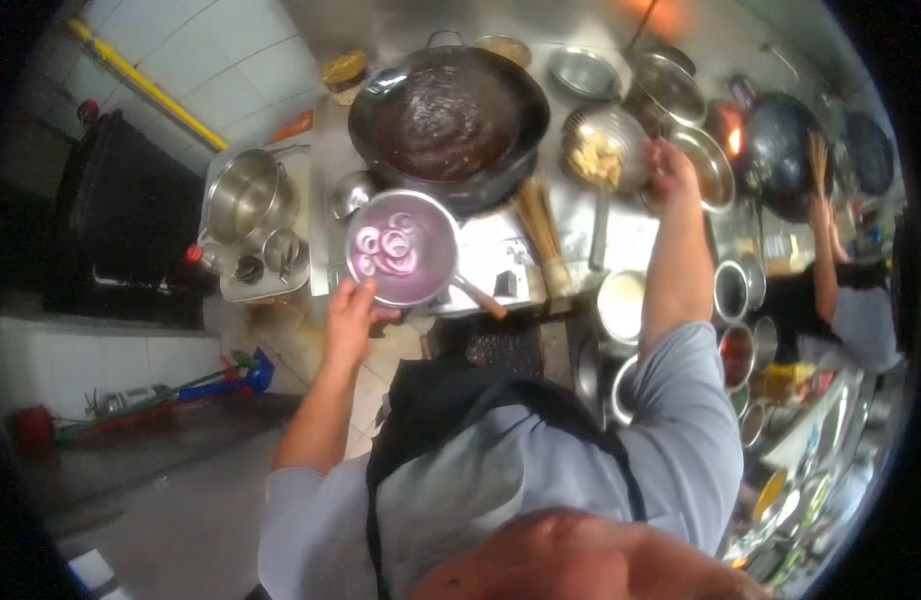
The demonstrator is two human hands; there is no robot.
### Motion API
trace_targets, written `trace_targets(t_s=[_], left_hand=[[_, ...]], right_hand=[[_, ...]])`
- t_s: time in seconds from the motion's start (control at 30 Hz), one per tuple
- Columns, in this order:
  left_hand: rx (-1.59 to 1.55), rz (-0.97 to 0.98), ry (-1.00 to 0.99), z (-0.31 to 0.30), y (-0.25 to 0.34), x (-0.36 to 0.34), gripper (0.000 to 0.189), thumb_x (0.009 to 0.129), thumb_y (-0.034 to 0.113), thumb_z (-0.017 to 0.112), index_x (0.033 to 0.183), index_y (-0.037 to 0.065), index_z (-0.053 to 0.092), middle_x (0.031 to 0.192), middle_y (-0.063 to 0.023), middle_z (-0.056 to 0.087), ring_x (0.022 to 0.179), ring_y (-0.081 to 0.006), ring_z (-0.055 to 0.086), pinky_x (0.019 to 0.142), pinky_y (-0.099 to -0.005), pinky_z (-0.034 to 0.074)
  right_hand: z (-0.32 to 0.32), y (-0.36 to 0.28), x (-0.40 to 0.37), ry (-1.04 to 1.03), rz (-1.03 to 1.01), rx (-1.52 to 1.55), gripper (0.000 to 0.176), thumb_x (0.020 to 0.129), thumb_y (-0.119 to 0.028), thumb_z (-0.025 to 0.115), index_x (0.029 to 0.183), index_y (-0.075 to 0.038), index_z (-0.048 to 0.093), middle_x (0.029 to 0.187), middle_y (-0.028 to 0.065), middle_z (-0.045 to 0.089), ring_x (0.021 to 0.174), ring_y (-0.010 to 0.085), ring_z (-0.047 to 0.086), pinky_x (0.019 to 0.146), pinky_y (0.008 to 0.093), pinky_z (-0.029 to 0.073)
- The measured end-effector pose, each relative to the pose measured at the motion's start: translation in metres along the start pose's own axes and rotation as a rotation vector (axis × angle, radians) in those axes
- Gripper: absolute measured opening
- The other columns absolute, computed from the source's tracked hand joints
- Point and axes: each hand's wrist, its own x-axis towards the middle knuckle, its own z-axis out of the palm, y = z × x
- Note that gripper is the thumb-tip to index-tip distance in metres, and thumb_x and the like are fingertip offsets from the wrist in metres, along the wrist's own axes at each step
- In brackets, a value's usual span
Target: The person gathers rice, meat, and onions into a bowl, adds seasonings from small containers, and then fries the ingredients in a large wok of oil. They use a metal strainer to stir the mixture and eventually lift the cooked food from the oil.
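Note:
My left hand (pixel 355 318) is closed on the near rim of a round metal pan (pixel 429 265). Sliced purple onion rings (pixel 393 246) lie in this pan, and its wooden-tipped handle (pixel 483 298) points to the lower right. On the far right of the stove, my right hand (pixel 673 172) has its fingers curled at the edge of a perforated skimmer (pixel 581 128). Pale yellow food pieces (pixel 596 160) sit in the skimmer. Blur hides what the right fingers grip. Behind the onion pan stands a large black wok (pixel 521 120) of dark liquid.
A bamboo brush (pixel 544 230) lies right of the wok. A ladle (pixel 354 192) rests left of the onion pan. Metal pots (pixel 243 195) stand on a tray at left. Several containers (pixel 733 290) line the right side. Another person's arm (pixel 826 260) works at a second wok (pixel 781 150) near a flame.

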Motion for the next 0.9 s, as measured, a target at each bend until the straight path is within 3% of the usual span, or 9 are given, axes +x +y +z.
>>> trace_targets(t_s=[0.1,0.27,0.33,0.37,0.4,0.53,0.7,0.77,0.9], left_hand=[[0.067,0.050,0.095,-0.025,0.024,0.038,0.018,0.094,0.018,0.053,0.098,0.000,0.056,0.096,-0.0101,0.062,0.074,-0.0149,0.064,0.062,-0.0289,0.056],[0.426,0.318,0.021,0.008,0.087,0.124,0.022,0.093,0.022,0.056,0.092,0.000,0.055,0.097,-0.0100,0.061,0.073,-0.0154,0.065,0.060,-0.0266,0.054],[0.707,0.752,-0.008,0.039,0.102,0.167,0.022,0.090,0.022,0.059,0.085,0.001,0.054,0.108,-0.0121,0.060,0.069,-0.0228,0.066,0.059,-0.0307,0.053],[0.889,1.026,0.021,0.051,0.104,0.197,0.020,0.089,0.020,0.059,0.084,0.002,0.054,0.114,-0.0138,0.058,0.069,-0.0277,0.065,0.060,-0.0338,0.053],[1.066,1.304,0.050,0.061,0.100,0.222,0.017,0.087,0.019,0.059,0.082,0.003,0.054,0.119,-0.0154,0.056,0.069,-0.0326,0.064,0.060,-0.0368,0.054],[1.305,1.247,-0.135,0.101,0.086,0.260,0.006,0.082,0.014,0.058,0.083,0.009,0.056,0.127,-0.0169,0.052,0.072,-0.0336,0.065,0.061,-0.0429,0.053],[1.301,1.369,-0.144,0.106,0.091,0.283,0.008,0.081,0.015,0.060,0.080,0.009,0.056,0.127,-0.0142,0.053,0.070,-0.0322,0.065,0.060,-0.0412,0.053],[1.185,1.474,0.045,0.106,0.102,0.277,0.010,0.082,0.017,0.062,0.080,0.009,0.057,0.126,-0.0129,0.054,0.066,-0.0324,0.064,0.058,-0.0410,0.053],[1.005,1.363,0.278,0.093,0.118,0.231,0.017,0.085,0.019,0.061,0.078,0.005,0.056,0.123,-0.0147,0.055,0.093,-0.0335,0.060,0.074,-0.0408,0.050]], right_hand=[[0.004,0.002,-0.016,-0.084,-0.087,-0.104,0.014,0.095,-0.013,0.049,0.103,-0.004,0.057,0.067,-0.0032,0.052,0.049,0.0026,0.038,0.038,0.0188,0.032],[0.049,0.060,-0.168,-0.148,-0.187,-0.623,0.036,0.092,-0.017,0.050,0.123,0.001,0.051,0.058,-0.0030,0.044,0.041,0.0060,0.034,0.038,0.0196,0.025],[0.065,0.084,-0.205,-0.287,-0.059,-0.662,0.041,0.090,-0.024,0.048,0.122,0.000,0.050,0.055,-0.0012,0.042,0.040,0.0077,0.034,0.037,0.0223,0.027],[0.081,0.089,-0.223,-0.344,0.044,-0.602,0.041,0.086,-0.013,0.048,0.124,0.003,0.050,0.055,0.0002,0.046,0.038,0.0070,0.036,0.035,0.0207,0.030],[0.098,0.096,-0.242,-0.281,0.103,-0.657,0.041,0.087,-0.015,0.048,0.123,0.003,0.050,0.055,0.0009,0.046,0.038,0.0079,0.036,0.035,0.0215,0.032],[0.113,0.124,-0.256,-0.366,0.181,-0.584,0.040,0.088,-0.016,0.048,0.123,0.004,0.050,0.055,0.0012,0.046,0.039,0.0085,0.037,0.035,0.0222,0.033],[0.079,0.163,-0.205,-0.342,0.119,-0.612,0.016,0.088,-0.017,0.051,0.087,-0.001,0.056,0.055,0.0024,0.047,0.039,0.0084,0.040,0.035,0.0226,0.033],[0.090,0.158,-0.196,-0.298,0.172,-0.612,0.019,0.088,-0.017,0.052,0.075,-0.004,0.052,0.056,0.0029,0.048,0.039,0.0087,0.042,0.035,0.0230,0.034],[0.074,0.167,-0.157,-0.363,0.224,-0.659,0.024,0.090,-0.024,0.054,0.089,0.000,0.057,0.066,0.0078,0.057,0.044,0.0122,0.050,0.040,0.0242,0.043]])
